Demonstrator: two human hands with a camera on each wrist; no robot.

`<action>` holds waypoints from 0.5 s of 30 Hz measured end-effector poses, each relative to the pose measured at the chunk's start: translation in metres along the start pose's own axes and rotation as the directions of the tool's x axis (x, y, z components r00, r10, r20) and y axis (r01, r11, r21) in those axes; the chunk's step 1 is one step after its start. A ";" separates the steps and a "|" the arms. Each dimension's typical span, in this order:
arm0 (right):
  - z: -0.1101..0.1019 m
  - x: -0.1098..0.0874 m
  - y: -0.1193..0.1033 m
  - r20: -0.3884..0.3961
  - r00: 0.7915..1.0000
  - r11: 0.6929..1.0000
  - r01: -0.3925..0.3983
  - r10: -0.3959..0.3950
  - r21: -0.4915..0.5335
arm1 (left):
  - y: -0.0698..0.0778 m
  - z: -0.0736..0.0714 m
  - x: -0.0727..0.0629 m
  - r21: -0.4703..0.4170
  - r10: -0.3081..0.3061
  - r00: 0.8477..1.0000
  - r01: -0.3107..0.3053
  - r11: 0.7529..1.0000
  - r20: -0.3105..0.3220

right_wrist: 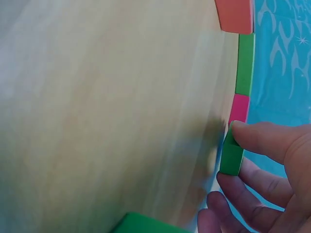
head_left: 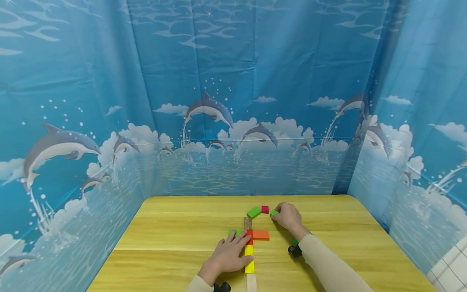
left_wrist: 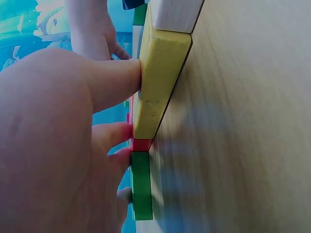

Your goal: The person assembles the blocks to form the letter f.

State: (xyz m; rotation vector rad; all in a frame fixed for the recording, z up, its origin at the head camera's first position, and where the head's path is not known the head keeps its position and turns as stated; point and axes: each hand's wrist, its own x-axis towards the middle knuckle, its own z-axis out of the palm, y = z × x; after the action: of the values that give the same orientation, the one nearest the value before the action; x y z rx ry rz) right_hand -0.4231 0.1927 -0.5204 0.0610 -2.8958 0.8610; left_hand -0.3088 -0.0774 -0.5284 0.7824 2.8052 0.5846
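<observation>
My right hand (head_left: 289, 217) pinches a small green block (right_wrist: 232, 158) between thumb and fingers, just right of a magenta block (head_left: 265, 209). A longer green block (head_left: 254, 212) lies on the magenta block's left. Below it a brown wooden block (head_left: 248, 223) leads down to a red block (head_left: 249, 239), flanked by an orange block (head_left: 261, 235) and a green block (left_wrist: 141, 187). My left hand (head_left: 228, 254) rests with fingers spread over the red and left green blocks. Its thumb touches the yellow blocks (head_left: 249, 265), which run down to a pale wooden block (head_left: 251, 282).
The blocks lie on a yellow wood-grain table (head_left: 164, 239). Another green block (head_left: 294, 241) sits beside the right wrist, partly hidden by it. A blue curtain (head_left: 226, 170) printed with dolphins stands behind and along the sides.
</observation>
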 end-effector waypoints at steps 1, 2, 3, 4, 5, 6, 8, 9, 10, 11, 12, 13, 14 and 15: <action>0.001 0.001 0.001 0.001 1.000 1.000 -0.006 0.006 -0.002 | 0.000 0.001 0.000 0.000 -0.001 1.000 0.001 1.000 0.002; 0.002 0.001 0.001 0.001 1.000 1.000 -0.011 0.011 -0.004 | 0.000 0.001 -0.001 0.001 -0.003 1.000 0.003 1.000 0.002; 0.002 0.002 0.002 0.002 1.000 1.000 -0.014 0.014 -0.008 | 0.001 0.001 -0.001 0.003 -0.004 1.000 0.004 1.000 0.002; 0.003 0.003 0.003 0.001 1.000 1.000 -0.016 0.016 -0.013 | 0.001 0.000 -0.002 0.001 -0.010 1.000 0.010 1.000 0.003; 0.004 0.004 0.003 -0.001 1.000 1.000 -0.017 0.017 -0.016 | 0.000 0.002 -0.001 0.002 -0.007 1.000 0.007 1.000 0.000; 0.005 0.004 0.004 -0.001 1.000 1.000 -0.016 0.016 -0.019 | 0.000 0.002 -0.001 0.003 -0.009 1.000 0.009 1.000 -0.001; 0.005 0.005 0.003 -0.002 1.000 1.000 -0.013 0.013 -0.019 | 0.000 0.001 -0.001 0.004 -0.011 1.000 0.011 1.000 -0.004; 0.006 0.006 0.004 -0.002 1.000 1.000 -0.008 0.008 -0.020 | -0.001 0.001 -0.001 0.006 -0.011 1.000 0.011 1.000 -0.005; 0.006 0.006 0.003 -0.003 1.000 1.000 -0.005 0.005 -0.020 | -0.002 0.002 -0.001 0.008 -0.007 1.000 0.007 1.000 -0.007; 0.006 0.006 0.003 -0.003 1.000 1.000 -0.002 0.002 -0.020 | -0.002 0.003 0.000 0.007 -0.006 1.000 0.006 1.000 -0.006; 0.006 0.006 0.002 -0.004 1.000 1.000 0.003 -0.003 -0.019 | -0.001 0.001 -0.001 0.004 -0.008 1.000 0.008 1.000 -0.003; 0.007 0.005 0.002 -0.006 1.000 1.000 0.007 -0.007 -0.021 | -0.002 0.002 -0.001 0.007 -0.004 1.000 0.004 1.000 -0.006; 0.007 0.005 0.002 -0.008 1.000 1.000 0.011 -0.012 -0.023 | -0.001 0.001 -0.001 0.005 -0.004 1.000 0.004 1.000 -0.003; 0.007 0.005 0.001 -0.009 1.000 1.000 0.016 -0.016 -0.024 | -0.002 0.002 -0.001 0.008 -0.001 1.000 0.001 1.000 -0.006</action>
State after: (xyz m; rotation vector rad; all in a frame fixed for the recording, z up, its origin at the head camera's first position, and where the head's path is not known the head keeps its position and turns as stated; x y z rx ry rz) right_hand -0.4288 0.1898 -0.5259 0.0774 -2.8920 0.8219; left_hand -0.3081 -0.0791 -0.5306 0.7820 2.8145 0.5773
